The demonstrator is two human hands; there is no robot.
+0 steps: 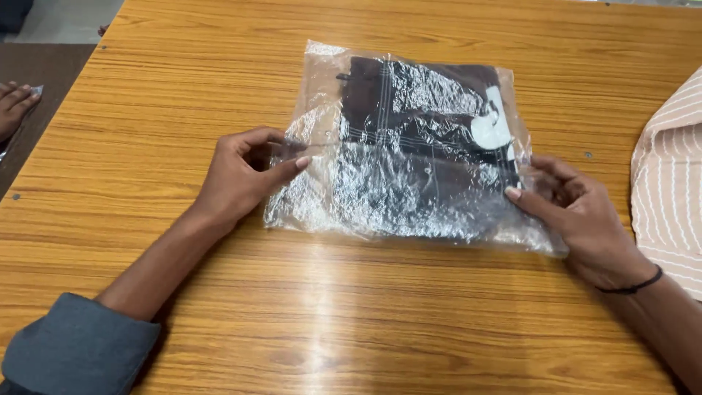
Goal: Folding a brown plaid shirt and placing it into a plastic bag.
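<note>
A clear crinkled plastic bag (409,205) lies flat on the wooden table (183,95), with a folded dark garment (420,110) carrying a white patch inside it. My left hand (241,175) pinches the bag's left edge between thumb and fingers. At the bag's right edge my right hand (578,212) grips the plastic, with the thumb on top. A black band sits on my right wrist, and a grey-blue sleeve covers my left forearm.
A peach cloth with white stripes (669,190) lies at the table's right edge. Another person's hand (13,106) rests at the far left beyond the table. The table's left edge runs diagonally, with dark floor beside it.
</note>
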